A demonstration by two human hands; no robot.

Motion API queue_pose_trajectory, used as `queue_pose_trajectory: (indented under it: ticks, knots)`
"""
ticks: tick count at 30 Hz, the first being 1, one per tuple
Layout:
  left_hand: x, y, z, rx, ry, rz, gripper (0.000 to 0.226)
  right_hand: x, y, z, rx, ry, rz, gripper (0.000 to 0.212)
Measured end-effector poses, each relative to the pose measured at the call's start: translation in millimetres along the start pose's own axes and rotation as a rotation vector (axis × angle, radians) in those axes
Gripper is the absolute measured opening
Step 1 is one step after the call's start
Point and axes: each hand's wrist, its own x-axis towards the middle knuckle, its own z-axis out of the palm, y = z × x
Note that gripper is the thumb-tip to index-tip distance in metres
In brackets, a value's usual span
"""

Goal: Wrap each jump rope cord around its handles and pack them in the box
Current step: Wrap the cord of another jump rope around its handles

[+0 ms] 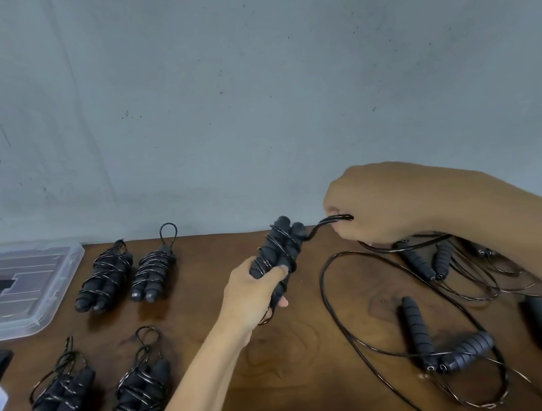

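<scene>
Now, at nine o'clock the box [65, 261] waits beside four wrapped ropes [102, 277]. Centre, our left hand [256, 289] clamps the paired handles [280, 252] steady while, at three o'clock, our right hand [375, 206] pinches the cord [324, 222] taut for tucking.
</scene>
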Motion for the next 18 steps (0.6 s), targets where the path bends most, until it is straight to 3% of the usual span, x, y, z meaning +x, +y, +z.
queue_pose_trajectory:
  ticks: [4, 9, 12, 18]
  knots:
    - [-3.6, 10.8, -0.5, 0.303, -0.324, 0.013, 0.023, 9.7, -8.0, -7.9, -0.241, -0.058, -0.099, 0.026]
    - [-12.7, 28.3, -2.6, 0.535, -0.530, 0.151, 0.011, 24.4, -3.9, -8.7, -0.278, -0.060, -0.213, 0.023]
    - [-21.1, 38.4, -2.1, 0.632, -0.519, 0.305, 0.014, 30.7, 4.5, -8.5, -0.079, -0.027, -0.225, 0.013]
    - [-29.1, 37.3, -10.5, 0.812, -0.308, 0.622, 0.027, 39.0, 30.9, 8.9, 0.467, -0.103, -0.271, 0.013]
